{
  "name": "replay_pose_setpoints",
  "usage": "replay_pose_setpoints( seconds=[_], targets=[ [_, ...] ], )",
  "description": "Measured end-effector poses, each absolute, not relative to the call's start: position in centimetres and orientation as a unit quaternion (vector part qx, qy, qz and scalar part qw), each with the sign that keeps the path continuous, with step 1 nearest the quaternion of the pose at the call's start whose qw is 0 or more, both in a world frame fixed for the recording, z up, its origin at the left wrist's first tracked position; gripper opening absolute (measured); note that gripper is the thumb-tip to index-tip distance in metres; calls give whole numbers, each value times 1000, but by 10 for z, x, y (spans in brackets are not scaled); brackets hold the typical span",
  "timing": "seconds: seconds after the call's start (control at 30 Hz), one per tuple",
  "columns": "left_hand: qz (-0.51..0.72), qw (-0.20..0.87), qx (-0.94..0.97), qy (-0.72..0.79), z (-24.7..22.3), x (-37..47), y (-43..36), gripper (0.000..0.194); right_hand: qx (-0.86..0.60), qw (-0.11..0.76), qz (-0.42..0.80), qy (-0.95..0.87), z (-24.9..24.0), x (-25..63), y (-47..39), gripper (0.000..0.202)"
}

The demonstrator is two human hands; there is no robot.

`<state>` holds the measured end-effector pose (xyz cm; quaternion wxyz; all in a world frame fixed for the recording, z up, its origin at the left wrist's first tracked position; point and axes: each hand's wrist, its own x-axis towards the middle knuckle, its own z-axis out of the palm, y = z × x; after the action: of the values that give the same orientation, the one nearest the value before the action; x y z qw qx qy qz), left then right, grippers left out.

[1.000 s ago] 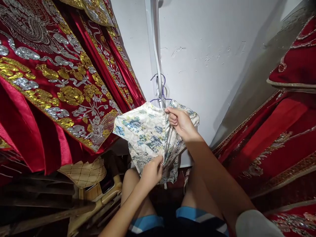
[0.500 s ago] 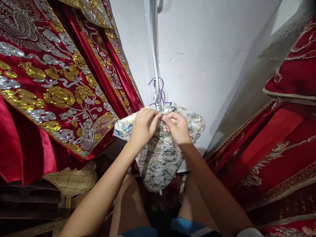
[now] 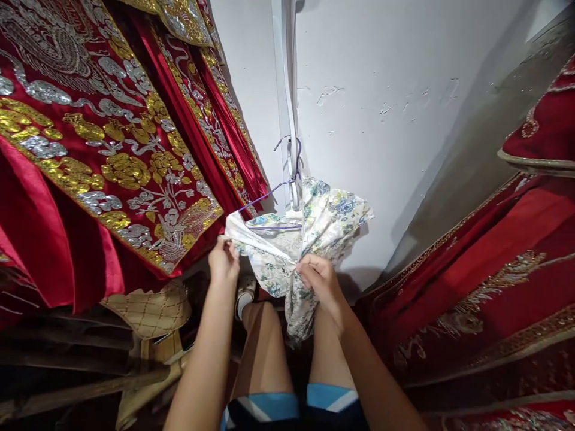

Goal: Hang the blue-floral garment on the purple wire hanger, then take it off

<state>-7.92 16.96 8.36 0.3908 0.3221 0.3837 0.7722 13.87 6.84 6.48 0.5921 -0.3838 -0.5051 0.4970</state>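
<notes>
A white floral blouse [image 3: 339,212] hangs from a purple hanger [image 3: 269,193], its neckline pulled wide and down so the hanger's left arm and bottom bar show. My left hand [image 3: 223,260] pinches the garment's edge at the left shoulder or sleeve. With thumb and fingers, my right hand [image 3: 317,274] grips the front of the neckline near the middle. The right shoulder of the blouse still lies over the hanger. Below my right hand the cloth bunches and drops between my knees. The hanger's hook sits at a white vertical strap or pole [image 3: 290,90].
Red cloth with gold and silver sequin embroidery [image 3: 126,170] hangs at the left. More red embroidered fabric [image 3: 489,257] fills the right side. A white wall [image 3: 372,78] stands ahead. A quilted tan cushion [image 3: 157,308] and wooden furniture [image 3: 90,392] are at lower left.
My left hand has moved left and down from the collar, drawing the blouse's left shoulder off the hanger. My right hand has lowered, pulling the neckline down and open.
</notes>
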Motion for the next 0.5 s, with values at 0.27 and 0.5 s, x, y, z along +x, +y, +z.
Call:
replay_pose_setpoints(
  seconds=[0.27,0.5],
  targets=[
    [667,433,438,419,9,-26,112,19,-390,636,547,-379,38,144,26,32],
    [666,391,487,407,26,-17,68,30,-469,675,488,-293,-12,168,11,41]
  ],
)
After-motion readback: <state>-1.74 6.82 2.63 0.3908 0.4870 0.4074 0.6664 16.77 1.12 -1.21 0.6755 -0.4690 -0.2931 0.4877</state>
